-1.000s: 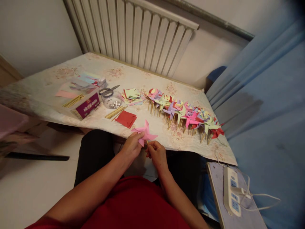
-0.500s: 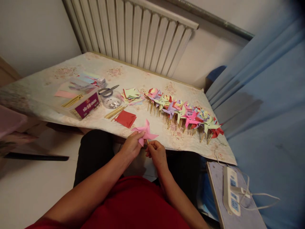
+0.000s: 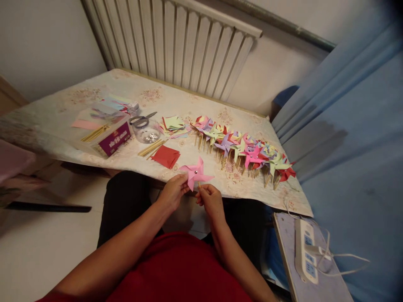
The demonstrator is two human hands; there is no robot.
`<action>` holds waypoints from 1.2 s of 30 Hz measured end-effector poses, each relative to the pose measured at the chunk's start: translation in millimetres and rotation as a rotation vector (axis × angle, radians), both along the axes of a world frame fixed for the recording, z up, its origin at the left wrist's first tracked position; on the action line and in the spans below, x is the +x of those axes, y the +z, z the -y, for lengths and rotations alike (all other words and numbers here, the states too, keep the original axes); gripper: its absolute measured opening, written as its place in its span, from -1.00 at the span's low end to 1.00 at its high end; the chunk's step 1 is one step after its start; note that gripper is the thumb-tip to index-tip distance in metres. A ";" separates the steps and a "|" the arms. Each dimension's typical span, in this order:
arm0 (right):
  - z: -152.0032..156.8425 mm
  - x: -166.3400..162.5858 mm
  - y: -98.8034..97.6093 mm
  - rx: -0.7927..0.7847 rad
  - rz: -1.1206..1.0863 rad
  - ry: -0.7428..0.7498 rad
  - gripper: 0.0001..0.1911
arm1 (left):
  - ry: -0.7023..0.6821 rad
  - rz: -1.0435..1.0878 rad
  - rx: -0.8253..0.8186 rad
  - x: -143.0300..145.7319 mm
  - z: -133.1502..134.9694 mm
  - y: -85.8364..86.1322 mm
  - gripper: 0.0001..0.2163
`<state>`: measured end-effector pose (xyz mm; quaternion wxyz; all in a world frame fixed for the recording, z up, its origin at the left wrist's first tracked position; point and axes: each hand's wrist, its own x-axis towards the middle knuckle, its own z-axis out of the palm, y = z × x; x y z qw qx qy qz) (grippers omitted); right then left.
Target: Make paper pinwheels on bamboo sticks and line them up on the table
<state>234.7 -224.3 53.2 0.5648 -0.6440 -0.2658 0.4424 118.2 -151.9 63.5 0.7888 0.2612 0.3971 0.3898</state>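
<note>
Now turned face-up, pink pinwheel is pinched by left hand and right hand above table edge.

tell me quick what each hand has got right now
Left hand: closed, pinching a blade of the pink paper pinwheel.
Right hand: closed on the wooden stick just under the pinwheel.

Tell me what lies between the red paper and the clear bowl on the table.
In the head view, a small bundle of wooden sticks lies on the tablecloth between the red paper and the clear bowl.
</note>
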 end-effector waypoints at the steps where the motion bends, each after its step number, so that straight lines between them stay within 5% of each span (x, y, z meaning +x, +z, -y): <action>1: 0.0 -0.1 -0.2 -0.001 -0.001 0.001 -0.79 | -0.005 -0.008 -0.005 0.2 -0.1 0.3 -0.72; 36: -0.3 0.6 -5.8 0.096 -0.081 0.065 -0.66 | -0.092 0.082 -0.058 4.6 2.7 -10.4 -0.87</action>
